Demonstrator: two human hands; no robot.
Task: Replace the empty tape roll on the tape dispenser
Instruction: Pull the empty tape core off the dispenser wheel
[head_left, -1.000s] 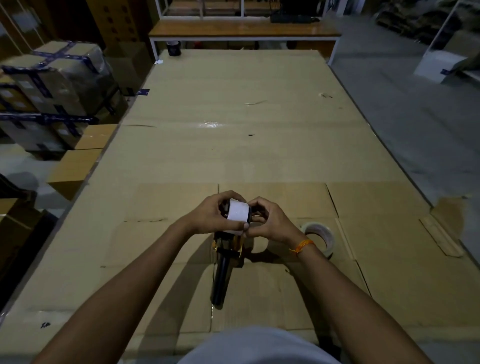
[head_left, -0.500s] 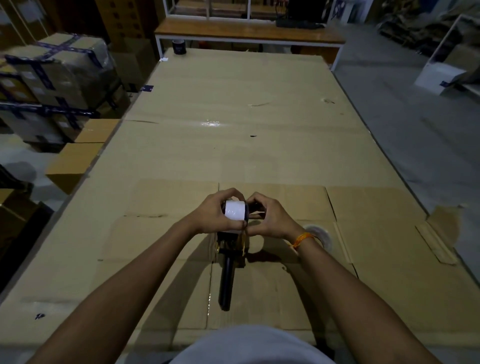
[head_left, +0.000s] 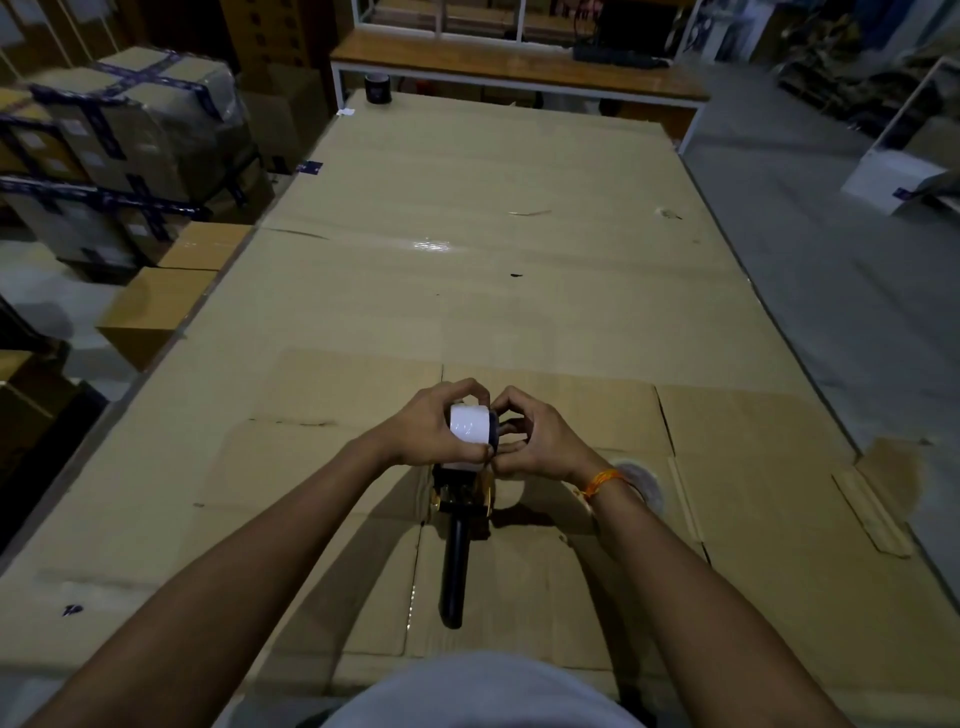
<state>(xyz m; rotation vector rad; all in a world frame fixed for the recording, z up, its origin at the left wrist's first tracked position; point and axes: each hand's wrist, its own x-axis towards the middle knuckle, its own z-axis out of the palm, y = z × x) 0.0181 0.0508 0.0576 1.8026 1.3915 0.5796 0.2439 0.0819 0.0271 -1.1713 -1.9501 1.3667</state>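
Observation:
A tape dispenser (head_left: 457, 525) with a black handle pointing toward me rests on the cardboard-covered table (head_left: 467, 291). A white tape roll (head_left: 469, 430) sits at its head. My left hand (head_left: 428, 431) wraps the roll from the left. My right hand (head_left: 530, 441) pinches at the roll's right side, where a dark hub edge shows. A second pale roll (head_left: 641, 480) lies flat on the table just right of my right wrist, partly hidden by it.
Taped cartons (head_left: 119, 156) and plain boxes (head_left: 156, 312) are stacked off the table's left edge. A dark cup (head_left: 378, 87) stands at the far left corner. A wooden bench (head_left: 519, 67) runs behind. Grey floor lies to the right.
The view has tilted slightly, so the scene sits lower in frame. Both hands stay on the white roll at the dispenser head; the handle now points straighter toward me.

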